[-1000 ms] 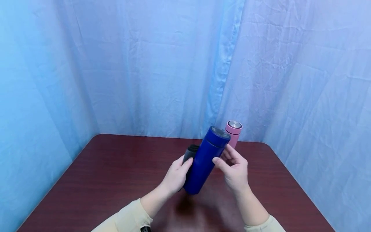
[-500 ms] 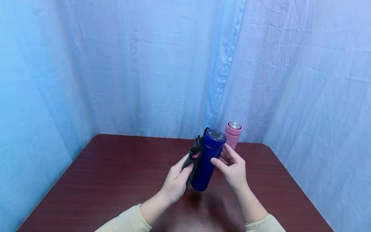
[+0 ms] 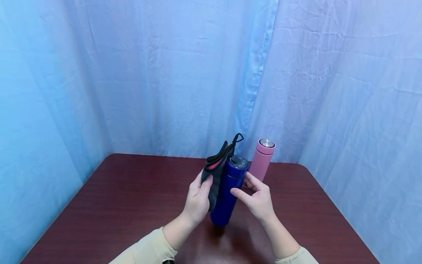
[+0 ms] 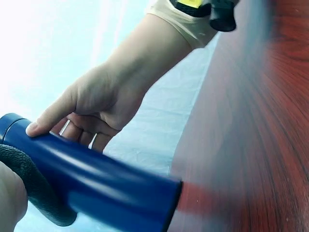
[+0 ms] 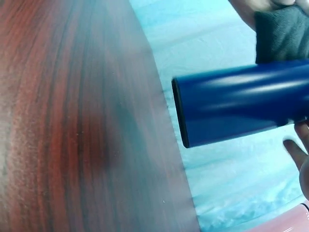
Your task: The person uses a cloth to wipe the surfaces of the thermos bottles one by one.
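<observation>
A dark blue thermos flask (image 3: pixel 227 194) is held tilted above the table, its lid end up. My right hand (image 3: pixel 258 201) grips it just below the lid; in the left wrist view, the right thumb (image 4: pixel 43 126) lies along its side. My left hand (image 3: pixel 197 201) pinches a folded dark grey cloth (image 3: pixel 215 179) with black edging, a hanging loop and a bit of pink between its folds. The cloth lies against the left side of the flask. In the right wrist view, the cloth (image 5: pixel 280 38) overlaps the flask's side (image 5: pixel 241 104), and the flask's base shows off the tabletop.
A pink thermos flask (image 3: pixel 261 161) with a silver-topped lid stands behind my right hand, partly hidden by it. The dark red wooden table (image 3: pixel 141 190) has rounded far corners. Pale blue curtains (image 3: pixel 184 80) hang behind and along both sides.
The blue flask has moved left and lower with my right hand, uncovering more of the pink flask. The cloth has turned and come up beside the blue flask, its folds and loop showing.
</observation>
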A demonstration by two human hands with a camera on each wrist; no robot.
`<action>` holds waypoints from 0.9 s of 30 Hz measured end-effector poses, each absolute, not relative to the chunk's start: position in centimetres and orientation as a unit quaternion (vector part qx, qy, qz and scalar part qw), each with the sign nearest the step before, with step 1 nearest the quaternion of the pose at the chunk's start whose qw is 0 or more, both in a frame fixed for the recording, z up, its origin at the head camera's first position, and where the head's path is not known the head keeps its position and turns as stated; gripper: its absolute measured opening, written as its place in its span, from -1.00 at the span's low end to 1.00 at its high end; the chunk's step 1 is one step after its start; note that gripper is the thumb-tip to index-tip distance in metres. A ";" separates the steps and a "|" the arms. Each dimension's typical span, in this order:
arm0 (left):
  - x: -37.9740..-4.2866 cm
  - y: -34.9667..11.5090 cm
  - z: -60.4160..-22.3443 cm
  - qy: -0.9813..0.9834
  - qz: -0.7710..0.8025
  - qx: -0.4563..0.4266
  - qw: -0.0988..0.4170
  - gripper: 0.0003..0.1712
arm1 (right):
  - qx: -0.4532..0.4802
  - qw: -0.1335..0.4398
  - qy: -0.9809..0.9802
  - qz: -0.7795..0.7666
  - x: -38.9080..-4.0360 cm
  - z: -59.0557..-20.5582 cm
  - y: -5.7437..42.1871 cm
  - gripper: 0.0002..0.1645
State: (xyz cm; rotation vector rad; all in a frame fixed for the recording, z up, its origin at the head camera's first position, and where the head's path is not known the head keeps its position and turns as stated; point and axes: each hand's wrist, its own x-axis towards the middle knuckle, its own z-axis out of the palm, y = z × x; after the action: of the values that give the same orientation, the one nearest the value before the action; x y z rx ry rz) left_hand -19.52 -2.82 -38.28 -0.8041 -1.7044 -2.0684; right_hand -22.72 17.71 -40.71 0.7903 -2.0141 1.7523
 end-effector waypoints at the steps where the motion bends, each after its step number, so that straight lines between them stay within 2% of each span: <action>1: -19.5 -2.8 -38.3 -0.598 -0.724 -0.292 0.182 -0.51 | 0.280 0.176 -0.710 0.621 -22.6 -40.8 17.6 -0.23; 4: -19.4 -2.7 -38.6 -0.628 -0.653 -0.341 0.249 -0.47 | 0.283 0.186 -0.714 0.613 -22.4 -40.9 17.3 -0.25; 9: -19.5 -3.0 -38.5 -0.693 -0.426 -0.402 0.420 -0.49 | 0.318 0.240 -0.738 0.545 -22.5 -40.7 16.9 -0.21; 12: -19.7 -3.2 -37.7 -0.725 -0.334 -0.398 0.451 -0.48 | 0.323 0.294 -0.761 0.479 -22.7 -40.2 16.9 -0.15; 16: -20.0 -3.3 -36.3 -0.777 -0.256 -0.383 0.429 -0.48 | 0.317 0.355 -0.793 0.380 -23.0 -39.8 17.4 -0.12; 20: -20.5 -3.3 -35.0 -0.818 -0.240 -0.363 0.376 -0.47 | 0.338 0.399 -0.803 0.285 -23.1 -39.7 17.6 -0.18; 27: -21.9 -4.5 -34.6 -0.800 -0.463 -0.313 0.220 -0.47 | 0.362 0.423 -0.786 0.267 -22.7 -39.2 17.5 -0.11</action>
State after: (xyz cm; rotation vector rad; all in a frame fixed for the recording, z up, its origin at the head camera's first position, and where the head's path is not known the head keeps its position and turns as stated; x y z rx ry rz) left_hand -21.93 -4.49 -34.59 -0.8645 -2.2123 -1.2808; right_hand -22.74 17.53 -39.19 0.9064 -1.9674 0.6692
